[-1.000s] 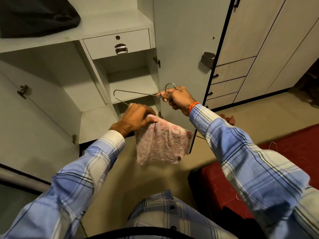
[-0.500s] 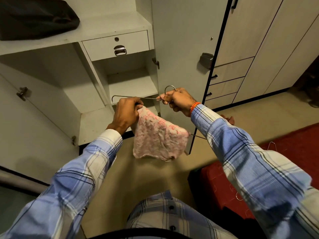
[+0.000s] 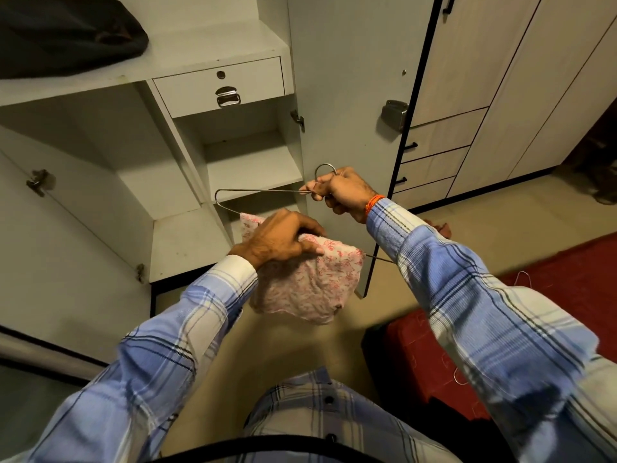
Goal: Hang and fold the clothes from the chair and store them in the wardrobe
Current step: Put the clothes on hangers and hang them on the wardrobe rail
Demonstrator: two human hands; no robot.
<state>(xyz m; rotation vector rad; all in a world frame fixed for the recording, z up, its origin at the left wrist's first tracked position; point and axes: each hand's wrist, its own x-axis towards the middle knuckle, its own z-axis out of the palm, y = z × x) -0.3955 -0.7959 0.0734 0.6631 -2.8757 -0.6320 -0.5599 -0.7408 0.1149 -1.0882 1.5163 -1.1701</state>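
Note:
A thin metal wire hanger [image 3: 257, 191] is held out in front of the open wardrobe [image 3: 213, 38]. My right hand [image 3: 344, 192] grips it just below its hook. A small pink floral garment [image 3: 310, 285] is draped over the hanger's lower bar and hangs down in a crumpled bunch. My left hand [image 3: 280, 238] grips the garment's upper edge at the bar, fingers curled into the cloth. The hanger's right end pokes out from behind the cloth.
A dark folded cloth [image 3: 66, 35] lies on the wardrobe's top shelf, above a small drawer [image 3: 220, 86]. The wardrobe door [image 3: 360, 78] stands open at centre. A red mat [image 3: 567, 295] with a spare wire hanger [image 3: 522, 279] lies at the right.
My left hand has shifted right along the lower bar and down, pulling the pink garment with it. A corner of the cloth now shows left of the hand. My right hand held the hanger steady.

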